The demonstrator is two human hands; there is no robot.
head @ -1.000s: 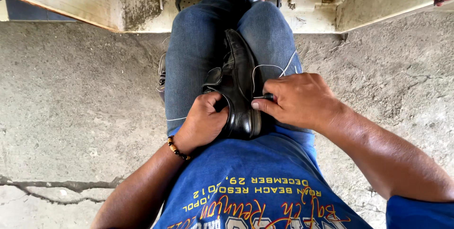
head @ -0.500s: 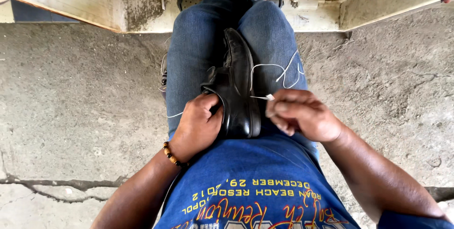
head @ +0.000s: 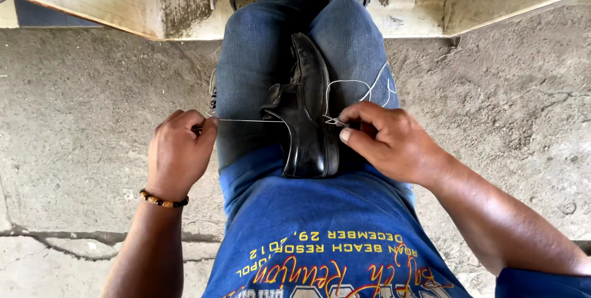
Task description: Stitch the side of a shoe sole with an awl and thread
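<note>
On the person's lap, between the jeans-clad thighs, a black leather shoe (head: 309, 113) lies sole-edge up; the left hand (head: 178, 153), out to its left, pinches a taut white thread (head: 246, 120); the right hand (head: 388, 141), touching the shoe's right edge, grips a small tool (head: 334, 122); a beaded bracelet (head: 163, 200) circles the left wrist.

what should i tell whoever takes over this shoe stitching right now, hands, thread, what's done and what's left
Left hand: fist closed on the thread, pulled taut out to the left of the shoe.
Right hand: fingertips pinching a thin needle or awl against the shoe's right edge.
Black shoe: lies on its side, wedged between the knees on the jeans.
Loose white thread loops over the right thigh.
Done: one stitch is drawn tight through the shoe. How many stitches exist cannot be told.
Left: probably more stitching along the edge, then tying off.
</note>
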